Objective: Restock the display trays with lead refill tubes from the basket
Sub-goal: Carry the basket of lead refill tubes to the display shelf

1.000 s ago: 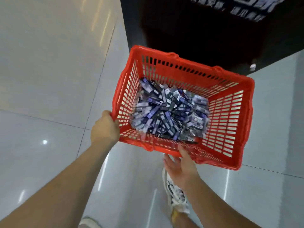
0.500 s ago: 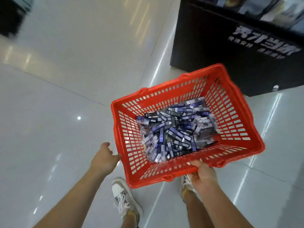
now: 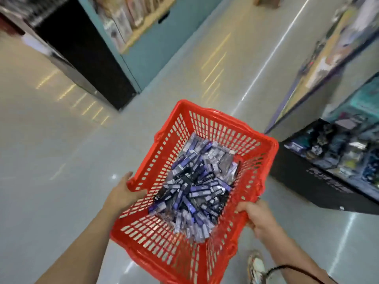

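I carry a red plastic basket (image 3: 213,124) in front of me, above the shop floor. Its bottom is covered by a heap of purple and black lead refill tubes (image 3: 196,185). My left hand (image 3: 121,194) grips the basket's left rim, thumb along the outer wall. My right hand (image 3: 257,217) grips the right rim near the closer corner, fingers curled round the edge. The view is blurred by motion. No display tray can be made out clearly.
A black display stand (image 3: 328,179) with dark packaged goods on top stands close on the right. Further shelves (image 3: 328,56) run along the right. A black and teal shelf unit (image 3: 98,64) stands at the back left. Glossy floor tiles (image 3: 51,160) spread to the left. My shoe (image 3: 255,267) shows below.
The view has swung from a black stand towards an aisle with shelves. The basket has turned so its long side points away. My left hand now grips the rim.
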### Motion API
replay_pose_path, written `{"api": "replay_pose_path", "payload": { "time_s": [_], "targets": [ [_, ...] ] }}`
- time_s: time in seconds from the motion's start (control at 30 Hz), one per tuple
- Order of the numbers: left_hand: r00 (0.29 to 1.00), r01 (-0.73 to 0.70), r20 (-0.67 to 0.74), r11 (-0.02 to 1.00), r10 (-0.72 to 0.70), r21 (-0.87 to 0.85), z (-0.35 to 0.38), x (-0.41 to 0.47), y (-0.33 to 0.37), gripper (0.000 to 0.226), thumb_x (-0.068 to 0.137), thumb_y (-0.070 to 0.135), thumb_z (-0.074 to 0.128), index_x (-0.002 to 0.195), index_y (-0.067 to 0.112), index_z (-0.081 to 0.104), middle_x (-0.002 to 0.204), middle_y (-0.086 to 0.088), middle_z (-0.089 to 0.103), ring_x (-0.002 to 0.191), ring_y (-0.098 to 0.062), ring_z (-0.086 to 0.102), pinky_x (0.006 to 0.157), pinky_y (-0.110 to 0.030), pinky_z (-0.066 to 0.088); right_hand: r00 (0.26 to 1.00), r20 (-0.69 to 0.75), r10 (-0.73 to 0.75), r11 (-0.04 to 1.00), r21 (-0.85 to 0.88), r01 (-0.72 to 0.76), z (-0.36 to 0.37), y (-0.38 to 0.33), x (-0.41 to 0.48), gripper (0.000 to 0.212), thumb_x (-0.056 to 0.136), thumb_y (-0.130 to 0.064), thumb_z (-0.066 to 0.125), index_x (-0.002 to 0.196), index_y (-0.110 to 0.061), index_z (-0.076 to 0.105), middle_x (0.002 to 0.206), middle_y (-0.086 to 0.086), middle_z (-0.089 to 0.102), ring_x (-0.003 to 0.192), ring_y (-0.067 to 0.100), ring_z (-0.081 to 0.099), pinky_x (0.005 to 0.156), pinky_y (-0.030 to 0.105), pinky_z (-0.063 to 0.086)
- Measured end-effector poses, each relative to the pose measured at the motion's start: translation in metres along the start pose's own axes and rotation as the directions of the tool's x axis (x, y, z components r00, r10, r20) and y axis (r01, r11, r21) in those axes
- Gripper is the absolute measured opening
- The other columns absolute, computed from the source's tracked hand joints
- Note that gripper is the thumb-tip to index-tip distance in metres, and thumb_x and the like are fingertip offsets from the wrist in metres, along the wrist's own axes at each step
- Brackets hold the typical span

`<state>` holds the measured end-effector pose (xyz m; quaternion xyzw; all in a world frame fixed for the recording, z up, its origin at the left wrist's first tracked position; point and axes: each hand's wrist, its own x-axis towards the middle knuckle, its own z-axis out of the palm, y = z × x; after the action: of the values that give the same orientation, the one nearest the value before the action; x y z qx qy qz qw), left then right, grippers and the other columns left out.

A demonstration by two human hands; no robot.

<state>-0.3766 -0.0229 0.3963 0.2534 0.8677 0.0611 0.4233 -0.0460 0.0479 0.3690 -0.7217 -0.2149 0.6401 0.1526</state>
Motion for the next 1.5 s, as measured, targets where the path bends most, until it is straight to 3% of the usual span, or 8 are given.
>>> {"api": "replay_pose_path", "payload": {
  "time_s": [0.1, 0.3, 0.43, 0.6, 0.8, 1.0, 1.23, 1.5],
  "targets": [
    [0.999, 0.034, 0.031, 0.996, -0.032, -0.083, -0.073, 0.017, 0.003, 0.04, 0.07, 0.027, 0.08, 0.105, 0.013, 0.068, 0.091, -0.008, 0.073, 0.078, -0.023, 0.069, 0.08, -0.034, 0.053, 0.993, 0.045, -0.108, 0.99, -0.091, 0.112, 0.045, -0.08, -0.028, 0.021, 0.057, 0.006, 0.064, 0.076, -0.002, 0.064, 0.053, 0.006, 0.062, 0.043, 0.02, 0.058, 0.041, 0.024, 0.046],
    [0.992, -0.075, -0.118, 0.976, 0.051, -0.205, -0.173, 0.026, 0.097, 0.014, 0.079, 0.006, 0.066, 0.091, 0.012, 0.068, 0.078, -0.015, 0.073, 0.057, -0.023, 0.068, 0.049, -0.024, 0.055, 0.929, -0.078, -0.362, 0.929, -0.107, 0.353, 0.094, -0.224, -0.038, 0.013, 0.084, 0.004, 0.06, 0.089, -0.002, 0.07, 0.065, 0.005, 0.065, 0.057, 0.022, 0.061, 0.069, 0.038, 0.054],
    [0.991, -0.08, -0.13, 0.947, 0.042, -0.312, -0.216, 0.059, 0.179, 0.019, 0.079, 0.014, 0.07, 0.096, 0.021, 0.065, 0.081, -0.008, 0.074, 0.062, -0.026, 0.071, 0.071, -0.047, 0.059, 0.885, 0.016, -0.465, 0.885, 0.015, 0.465, 0.108, -0.296, -0.017, 0.035, 0.083, 0.01, 0.06, 0.11, -0.012, 0.065, 0.09, 0.017, 0.073, 0.077, 0.03, 0.066, 0.081, 0.053, 0.058],
    [0.966, -0.199, -0.219, 0.94, 0.14, -0.276, -0.239, 0.106, 0.302, 0.014, 0.075, 0.0, 0.065, 0.077, 0.014, 0.067, 0.068, -0.009, 0.072, 0.056, -0.026, 0.069, 0.055, -0.037, 0.058, 0.885, 0.146, -0.442, 0.892, -0.026, 0.45, 0.103, -0.364, 0.042, 0.075, 0.075, 0.018, 0.064, 0.133, -0.028, 0.049, 0.106, 0.008, 0.072, 0.092, 0.025, 0.07, 0.084, 0.047, 0.058],
    [0.957, -0.231, -0.233, 0.942, 0.175, -0.243, -0.276, 0.183, 0.442, 0.012, 0.069, 0.004, 0.068, 0.075, 0.015, 0.068, 0.065, -0.004, 0.071, 0.057, -0.023, 0.069, 0.065, -0.04, 0.058, 0.877, -0.145, -0.458, 0.888, -0.127, 0.442, 0.113, -0.486, 0.106, 0.044, 0.069, -0.014, 0.067, 0.092, -0.051, 0.063, 0.09, -0.008, 0.074, 0.084, 0.018, 0.072, 0.081, 0.048, 0.059],
    [0.951, -0.296, -0.193, 0.884, 0.24, -0.363, -0.287, 0.276, 0.596, 0.023, 0.067, -0.009, 0.063, 0.077, 0.011, 0.064, 0.072, -0.015, 0.071, 0.059, -0.034, 0.068, 0.059, -0.048, 0.059, 0.941, -0.106, -0.32, 0.94, -0.159, 0.302, 0.093, -0.635, 0.177, 0.031, 0.082, 0.001, 0.066, 0.097, -0.026, 0.064, 0.081, -0.006, 0.069, 0.077, 0.017, 0.068, 0.079, 0.036, 0.056],
    [0.901, -0.434, -0.107, 0.873, 0.421, -0.221, -0.312, 0.411, 0.801, 0.021, 0.068, -0.005, 0.066, 0.076, 0.014, 0.065, 0.066, -0.001, 0.07, 0.06, -0.022, 0.068, 0.06, -0.034, 0.056, 0.867, -0.364, -0.341, 0.939, -0.083, 0.334, 0.083, -0.808, 0.263, 0.035, 0.074, 0.011, 0.055, 0.076, -0.021, 0.067, 0.077, 0.003, 0.073, 0.074, 0.026, 0.071, 0.077, 0.05, 0.059],
    [0.815, -0.568, 0.064, 0.816, 0.576, -0.102, -0.289, 0.518, 1.061, 0.038, 0.053, 0.016, 0.063, 0.087, 0.032, 0.061, 0.074, 0.006, 0.072, 0.066, -0.019, 0.069, 0.07, -0.044, 0.058, 0.798, -0.538, -0.27, 0.928, 0.076, 0.365, 0.018, -0.979, 0.351, 0.034, 0.08, 0.015, 0.052, 0.097, -0.009, 0.069, 0.081, 0.014, 0.074, 0.069, 0.031, 0.072, 0.069, 0.049, 0.06]
  ]
}}
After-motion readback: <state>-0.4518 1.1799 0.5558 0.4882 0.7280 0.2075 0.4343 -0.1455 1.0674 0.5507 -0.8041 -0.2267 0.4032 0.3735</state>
